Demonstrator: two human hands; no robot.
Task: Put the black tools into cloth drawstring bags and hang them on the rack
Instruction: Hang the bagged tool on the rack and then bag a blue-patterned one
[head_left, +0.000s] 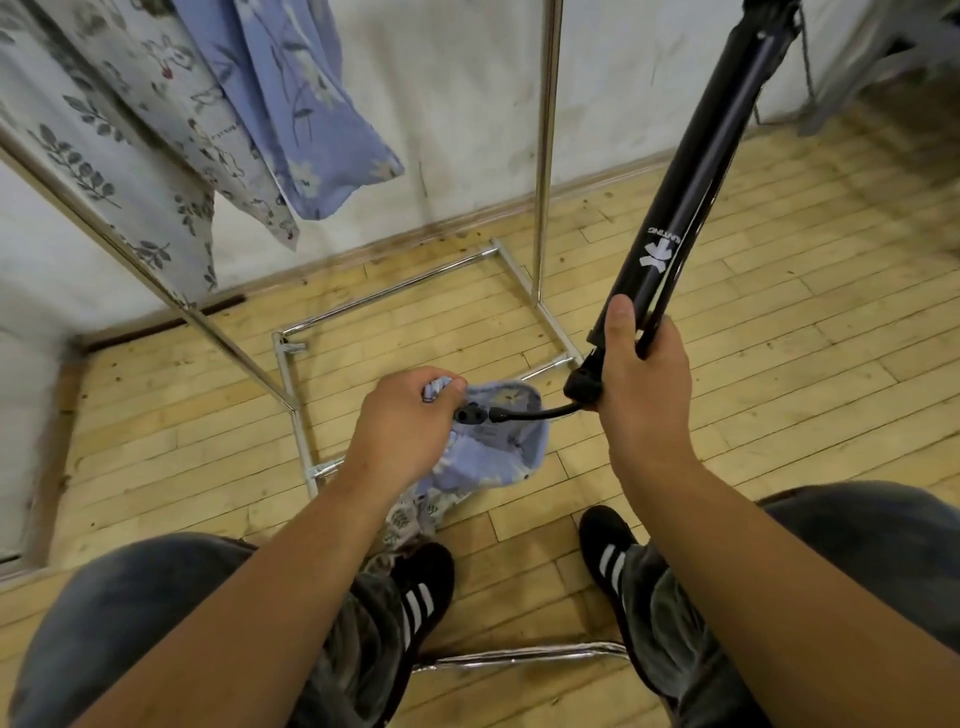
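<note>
Wood floor (779, 322), white wall (467, 104) | left fingers (441, 391) pinch bag (498, 457) | right fingers (622, 325) grip pump (691, 171)

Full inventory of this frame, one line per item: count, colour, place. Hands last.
pump: 1, black with white logo, right, slanting up
hose: 1, black, from the pump's lower end to the open bag's mouth
open bag: 1, pale blue print, low centre
leaf-print cloth: 1, whitish, below the open bag
white hung bag: 1, leaf print, top left
blue hung bag: 1, top, beside the white one
rack: 1, chrome, by the wall
floor: wooden, yellowish
shoes: 2, black, white stripes, bottom
left hand: grips the open bag's rim
right hand: grips the pump
</note>
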